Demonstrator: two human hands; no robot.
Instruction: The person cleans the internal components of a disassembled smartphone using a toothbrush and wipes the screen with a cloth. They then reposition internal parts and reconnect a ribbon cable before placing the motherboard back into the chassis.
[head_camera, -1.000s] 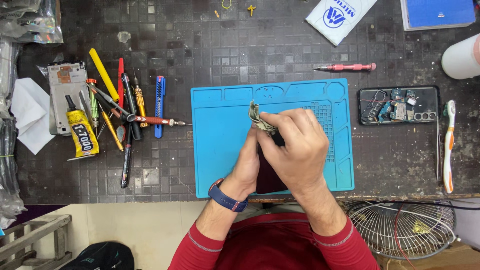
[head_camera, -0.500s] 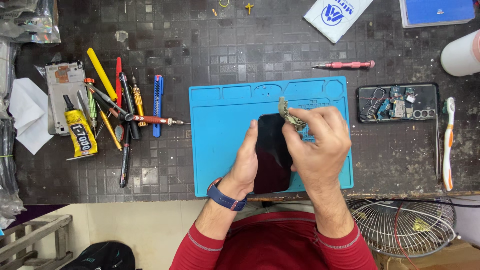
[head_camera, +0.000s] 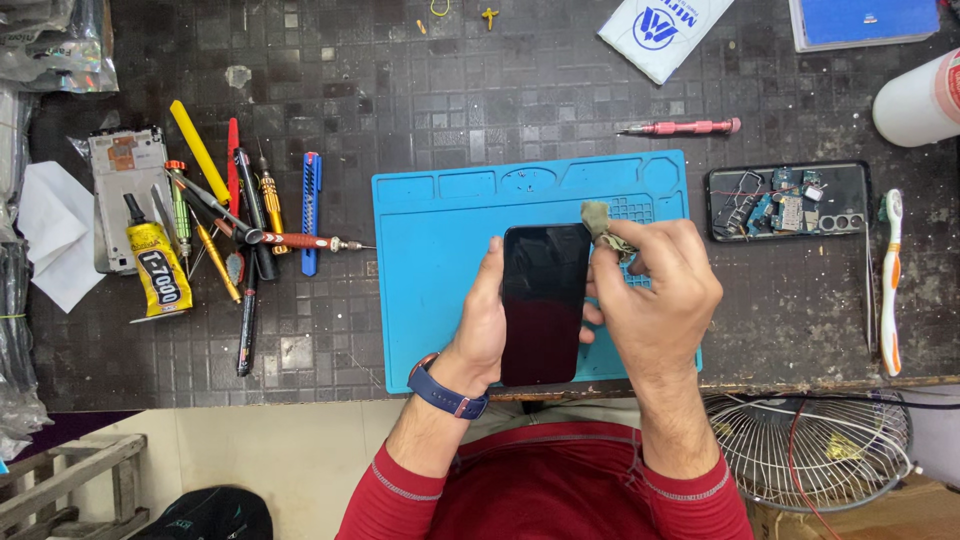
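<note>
Your left hand (head_camera: 487, 325) and right hand (head_camera: 655, 295) are bare, with no gloves or rings in view. You wear a red long-sleeved top; both sleeves (head_camera: 400, 480) are pushed up to mid-forearm, each ending in a ribbed cuff with a thin pale line of stitching. The same red fabric covers your chest at the bottom of the view. On your left wrist sits a wristwatch (head_camera: 447, 390) with a dark blue strap and a copper-coloured case edge.
</note>
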